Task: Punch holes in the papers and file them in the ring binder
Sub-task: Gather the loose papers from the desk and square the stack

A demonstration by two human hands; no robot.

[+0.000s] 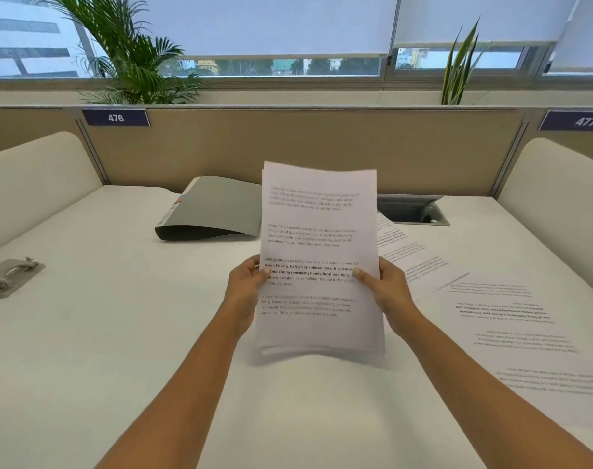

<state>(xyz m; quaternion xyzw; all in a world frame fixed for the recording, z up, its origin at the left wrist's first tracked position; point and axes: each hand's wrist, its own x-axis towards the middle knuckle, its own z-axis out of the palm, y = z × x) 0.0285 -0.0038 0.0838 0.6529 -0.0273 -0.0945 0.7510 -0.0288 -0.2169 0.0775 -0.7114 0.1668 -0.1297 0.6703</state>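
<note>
- Stack of papers (318,258): held upright above the desk (119,350), long axis vertical, printed face toward the camera. Bottom edge blurred; contact with the desk cannot be told.
- Left hand (244,289): clamped on the left long edge near mid-height, thumb on the front face, fingers behind.
- Right hand (386,292): clamped likewise on the right long edge, thumb in front.
- Deciding relation: hole punch (11,275) far out on the left of the desk, well apart from the stack, nearer the left hand. Judged: stack to be carried left and laid flat, one long edge fed into the punch.
- Ring binder (210,208): grey, closed, flat on the desk behind and left of the stack, spine to the left. Not yet opened.
- Loose sheets (511,319): flat on the desk to the right, print upside down from this view.
- Readable on the top sheet: "Village life is a peaceful…", then in bold "way of living. Defined by a slower pace" and "strong community bonds, local traditions". Same paragraph apparently repeated; the rest too faint.
- Partition labels: "476" (116,117) at left, "477" (586,121) at right.
- Binder spine sticker: unreadable.
</note>
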